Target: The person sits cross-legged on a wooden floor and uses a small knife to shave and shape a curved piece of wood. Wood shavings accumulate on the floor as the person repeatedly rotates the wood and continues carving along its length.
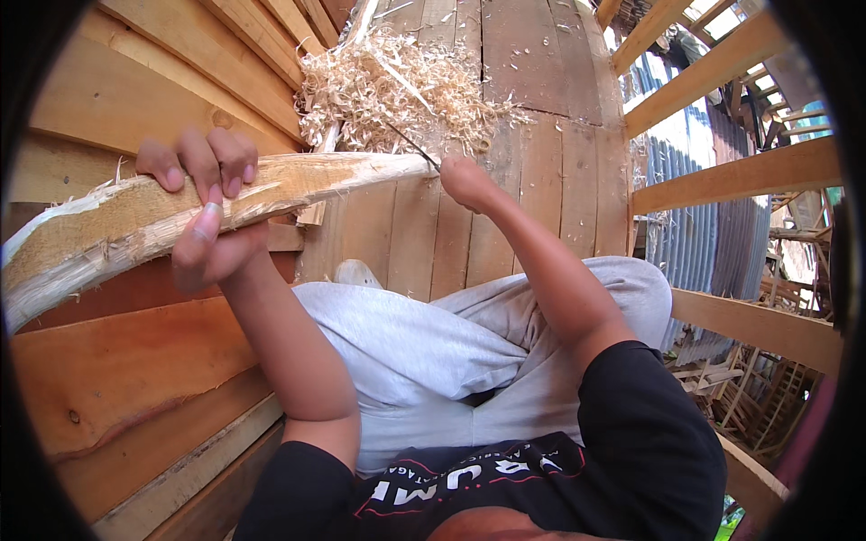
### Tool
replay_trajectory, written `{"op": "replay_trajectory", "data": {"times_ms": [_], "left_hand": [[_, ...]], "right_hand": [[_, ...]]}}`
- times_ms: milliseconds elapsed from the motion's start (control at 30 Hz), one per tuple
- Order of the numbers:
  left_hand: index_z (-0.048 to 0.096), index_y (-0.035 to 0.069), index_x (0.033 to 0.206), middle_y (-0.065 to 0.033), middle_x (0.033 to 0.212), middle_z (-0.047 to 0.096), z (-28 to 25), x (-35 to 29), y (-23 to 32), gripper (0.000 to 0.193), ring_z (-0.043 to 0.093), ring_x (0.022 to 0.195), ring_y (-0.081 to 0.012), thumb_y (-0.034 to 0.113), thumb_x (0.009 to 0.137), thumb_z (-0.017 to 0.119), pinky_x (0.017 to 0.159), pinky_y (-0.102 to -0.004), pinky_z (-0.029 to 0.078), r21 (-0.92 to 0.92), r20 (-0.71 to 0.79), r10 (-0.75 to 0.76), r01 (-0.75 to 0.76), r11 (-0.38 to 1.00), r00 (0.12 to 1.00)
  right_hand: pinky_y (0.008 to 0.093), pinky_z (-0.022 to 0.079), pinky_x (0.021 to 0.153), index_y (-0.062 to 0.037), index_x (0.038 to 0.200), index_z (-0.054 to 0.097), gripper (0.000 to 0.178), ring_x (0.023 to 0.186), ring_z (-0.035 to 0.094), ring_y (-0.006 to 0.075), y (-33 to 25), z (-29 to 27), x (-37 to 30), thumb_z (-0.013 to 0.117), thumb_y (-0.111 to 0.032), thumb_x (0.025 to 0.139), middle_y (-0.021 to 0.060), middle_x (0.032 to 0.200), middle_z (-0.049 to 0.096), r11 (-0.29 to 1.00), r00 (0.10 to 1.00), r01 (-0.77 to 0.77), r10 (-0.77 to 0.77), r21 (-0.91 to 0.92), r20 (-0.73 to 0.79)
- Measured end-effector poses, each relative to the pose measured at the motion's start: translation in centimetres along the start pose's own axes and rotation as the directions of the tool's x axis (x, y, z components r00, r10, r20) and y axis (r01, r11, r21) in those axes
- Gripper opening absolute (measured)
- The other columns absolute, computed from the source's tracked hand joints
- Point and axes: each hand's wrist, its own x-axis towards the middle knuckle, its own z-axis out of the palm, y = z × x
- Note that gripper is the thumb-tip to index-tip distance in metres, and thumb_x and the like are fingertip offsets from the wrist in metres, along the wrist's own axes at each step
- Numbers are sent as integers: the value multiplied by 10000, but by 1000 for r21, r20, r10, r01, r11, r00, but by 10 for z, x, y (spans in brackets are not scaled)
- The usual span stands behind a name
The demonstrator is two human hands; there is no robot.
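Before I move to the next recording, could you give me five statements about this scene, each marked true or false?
1. The left hand holds the long piece of wood. True.
2. The right hand is empty. False: it holds a thin dark tool.
3. Wood shavings lie heaped on the plank floor. True.
4. The trousers are black. False: they are light grey.
5. Corrugated metal sheets show at the right, beyond the wooden rails. True.
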Motion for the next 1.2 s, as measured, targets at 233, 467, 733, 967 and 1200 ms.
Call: {"op": "replay_trajectory", "data": {"times_ms": [233,467,733,967,1200], "left_hand": [[382,154,925,10,685,394,-4,-4,3,363,363,639,-123,124,619,576,663,-289,338,-27,161,7,-2,1000,987],[397,117,1075,-66,838,449,4,9,-9,512,439,749,-183,82,594,570,691,-316,392,-123,155,68,-49,991,986],[452,46,1223,-97,1002,497,37,4,7,568,499,1030,-251,84,667,563,1003,-495,403,124,-216,-57,85,989,975],[535,61,976,-45,804,505,54,-1,-2,244,522,757,-204,266,884,628,741,-416,468,131,-311,6,37,991,950],[505,33,911,-67,729,518,75,14,-16,184,541,646,-191,125,864,657,631,-375,499,81,-308,-7,34,996,951]], "right_hand": [[502,466,876,125,950,604,450,980,592,480,-47,10,-35,299,-204,920,345,1007,611,977,962,187,-202,-99,-184],[471,489,862,69,979,640,323,1004,614,429,36,5,32,384,-97,871,286,1031,643,955,984,56,-102,-292,-146],[450,519,606,87,831,594,507,635,648,347,21,14,-3,372,-347,969,231,698,625,995,971,93,-98,-35,-220],[426,502,544,69,944,601,432,573,620,317,46,34,-5,410,-318,962,188,649,603,930,988,4,53,366,-144],[475,465,853,55,1040,631,451,982,618,439,-32,17,-87,404,-327,964,325,952,644,886,895,398,-318,239,-312]]}}
